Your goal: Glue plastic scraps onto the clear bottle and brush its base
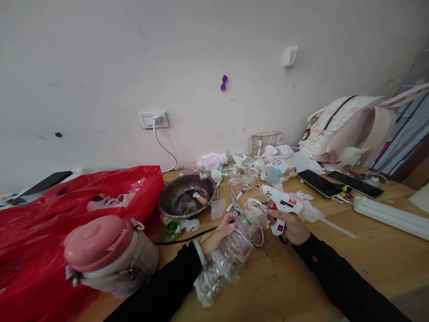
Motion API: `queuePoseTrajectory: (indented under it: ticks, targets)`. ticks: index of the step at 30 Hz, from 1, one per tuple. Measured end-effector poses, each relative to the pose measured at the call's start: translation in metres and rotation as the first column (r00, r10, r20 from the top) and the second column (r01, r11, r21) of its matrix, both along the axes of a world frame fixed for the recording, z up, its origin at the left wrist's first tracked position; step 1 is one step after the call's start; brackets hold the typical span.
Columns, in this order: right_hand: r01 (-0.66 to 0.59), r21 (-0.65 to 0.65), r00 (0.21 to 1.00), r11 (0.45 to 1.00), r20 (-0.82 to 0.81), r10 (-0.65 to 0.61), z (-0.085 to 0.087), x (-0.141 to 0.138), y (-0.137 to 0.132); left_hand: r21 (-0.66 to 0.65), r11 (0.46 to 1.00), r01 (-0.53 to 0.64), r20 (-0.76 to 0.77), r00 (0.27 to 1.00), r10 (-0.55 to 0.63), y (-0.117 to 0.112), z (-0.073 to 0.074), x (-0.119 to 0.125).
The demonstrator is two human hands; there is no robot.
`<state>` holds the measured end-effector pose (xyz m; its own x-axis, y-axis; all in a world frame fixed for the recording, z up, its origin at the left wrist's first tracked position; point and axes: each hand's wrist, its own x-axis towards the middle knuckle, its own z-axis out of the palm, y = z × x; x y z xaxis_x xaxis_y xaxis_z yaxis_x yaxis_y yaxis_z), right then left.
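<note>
My left hand (pixel 219 233) is closed around a clear crumpled plastic bottle (pixel 231 250) that lies tilted across the wooden table (pixel 368 264). A white hot glue gun (pixel 281 203) is gripped in my right hand (pixel 291 226), its nozzle pointing left toward the bottle's upper end. A glue stick sticks out behind the gun to the right. Both arms wear black sleeves.
A metal bowl (pixel 187 195), scissors (pixel 235 202), plastic scraps and small bottles lie behind the hands. A red plastic bag (pixel 67 210) and pink-lidded jug (pixel 107 255) stand left. Two phones (pixel 320 183), a white tube (pixel 392 217) and a pink backpack (pixel 345 125) are right.
</note>
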<state>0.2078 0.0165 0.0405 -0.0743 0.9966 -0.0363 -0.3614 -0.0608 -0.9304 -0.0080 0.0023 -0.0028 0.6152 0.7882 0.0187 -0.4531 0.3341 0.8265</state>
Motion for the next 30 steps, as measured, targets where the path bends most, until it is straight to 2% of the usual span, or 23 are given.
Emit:
queuePoseTrajectory:
  ticks: [5, 9, 19, 25, 30]
  targets:
    - [0.038, 0.005, 0.999, 0.999, -0.028, -0.038, 0.000, 0.000, 0.002, -0.050, 0.999, -0.006, 0.041, 0.999, 0.008, -0.001, 0.008, 0.003]
    - [0.057, 0.013, 0.997, 0.998, -0.046, -0.056, 0.000, 0.001, 0.002, -0.098, 0.994, 0.049, 0.069, 0.997, -0.042, -0.003, 0.012, 0.005]
    - [0.094, 0.038, 0.993, 0.995, -0.070, -0.091, -0.002, 0.000, 0.002, -0.234, 0.960, 0.154, 0.070, 0.987, -0.141, -0.001, 0.010, 0.006]
    - [0.131, 0.061, 0.989, 0.990, -0.082, -0.125, -0.003, 0.000, 0.006, -0.190, 0.976, 0.107, 0.094, 0.991, -0.091, -0.005, 0.012, 0.006]
    - [0.124, 0.090, 0.992, 0.988, -0.048, -0.120, -0.001, 0.001, 0.005, -0.228, 0.974, 0.002, 0.122, 0.992, 0.026, 0.001, 0.014, 0.003]
